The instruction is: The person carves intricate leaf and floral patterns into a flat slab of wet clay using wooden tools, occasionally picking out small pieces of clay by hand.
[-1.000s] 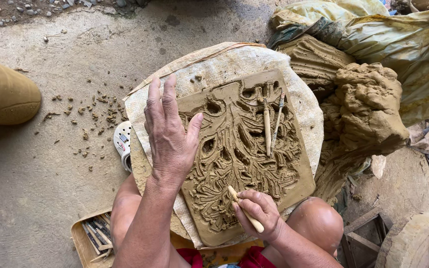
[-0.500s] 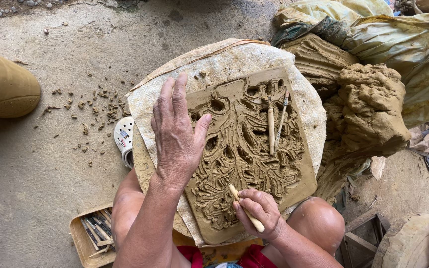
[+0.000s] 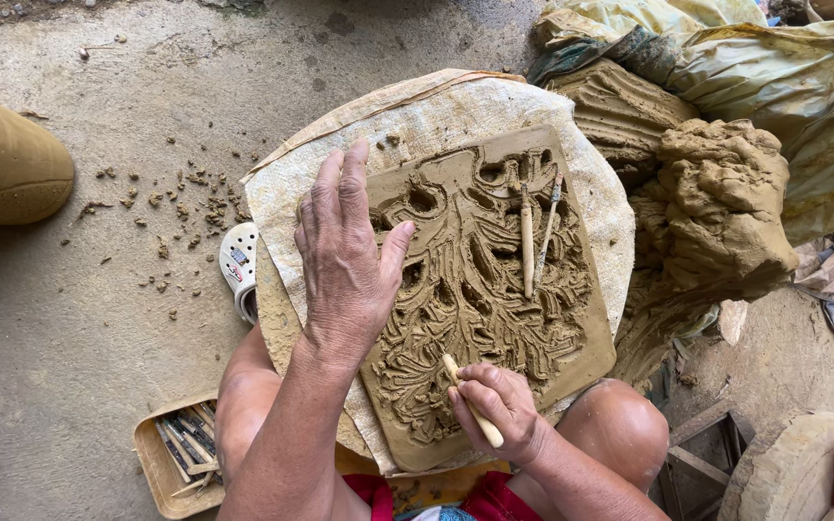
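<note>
Your left hand (image 3: 345, 260) lies flat, fingers spread, on the carved clay slab (image 3: 485, 289) at its 9 o'clock edge, steadying it on your lap. Your right hand (image 3: 494, 410) pinches a wooden modelling tool (image 3: 472, 400) at 6 o'clock, tip in the relief

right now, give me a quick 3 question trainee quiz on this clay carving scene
1. True or false: the left hand lies flat on the clay slab.
2. What does the right hand grip?
A. wooden carving tool
B. sponge
C. brush
3. How many loose tools lie on the slab's upper part?

Key:
1. True
2. A, the wooden carving tool
3. Two
</note>
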